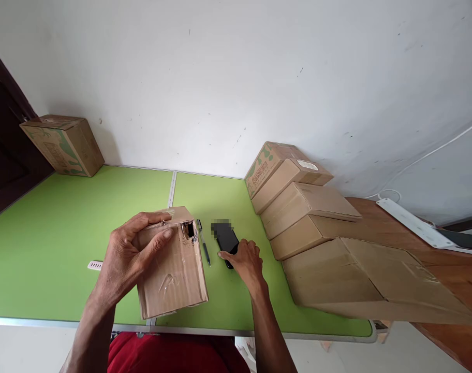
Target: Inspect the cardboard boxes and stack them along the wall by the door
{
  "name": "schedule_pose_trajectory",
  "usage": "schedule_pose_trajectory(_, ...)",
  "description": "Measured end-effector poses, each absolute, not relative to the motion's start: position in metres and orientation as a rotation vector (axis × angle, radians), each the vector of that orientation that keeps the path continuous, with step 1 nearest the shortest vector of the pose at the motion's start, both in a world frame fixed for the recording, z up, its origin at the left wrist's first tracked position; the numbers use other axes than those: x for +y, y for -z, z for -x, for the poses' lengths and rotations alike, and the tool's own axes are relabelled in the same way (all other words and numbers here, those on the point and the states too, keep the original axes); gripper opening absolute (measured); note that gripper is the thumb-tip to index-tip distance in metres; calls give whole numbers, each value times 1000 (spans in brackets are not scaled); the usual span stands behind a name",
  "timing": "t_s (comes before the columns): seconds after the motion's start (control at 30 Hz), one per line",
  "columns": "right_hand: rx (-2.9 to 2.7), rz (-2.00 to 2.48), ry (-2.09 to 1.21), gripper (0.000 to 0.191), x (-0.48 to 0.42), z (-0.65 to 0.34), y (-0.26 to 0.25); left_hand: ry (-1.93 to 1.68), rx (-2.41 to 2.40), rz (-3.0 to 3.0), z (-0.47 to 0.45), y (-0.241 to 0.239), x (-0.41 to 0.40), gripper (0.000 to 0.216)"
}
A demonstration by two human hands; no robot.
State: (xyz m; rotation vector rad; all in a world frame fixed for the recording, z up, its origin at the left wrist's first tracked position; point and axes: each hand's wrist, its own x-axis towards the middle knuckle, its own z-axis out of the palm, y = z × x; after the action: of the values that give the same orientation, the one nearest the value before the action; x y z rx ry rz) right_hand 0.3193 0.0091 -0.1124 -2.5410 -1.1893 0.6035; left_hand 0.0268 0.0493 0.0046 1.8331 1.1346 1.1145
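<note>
My left hand point(137, 248) grips the upper left part of a small cardboard box point(174, 280), thumb on the near face and fingers over its top edge. The box is tilted, and its upper right corner has a torn hole. My right hand point(246, 259) is closed around the lower end of a black smartphone point(227, 238) at the green table's surface; part of the phone's top is blurred out. Between box and phone lies a dark pen point(204, 243). A pale slotted strip point(95, 265) shows beside my left wrist, partly hidden by it.
Several cardboard boxes point(290, 210) stand in a row along the right of the green table point(57, 248). Another box point(65, 145) stands at the back left against the wall. A white power strip point(414, 225) lies on a brown wooden surface point(445, 280) at right.
</note>
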Motion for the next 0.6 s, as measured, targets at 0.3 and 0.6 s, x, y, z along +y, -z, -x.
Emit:
schedule_pose_trajectory(0.3,-902,1888,-1054,47,-9,-329,124,-1135,1102,-1813,-30,-5,49,32)
schedule_pose_trajectory(0.6,-175,952,-1372,52,-84,-291,50,-1113,1051,-1878,-34,-6,48,29)
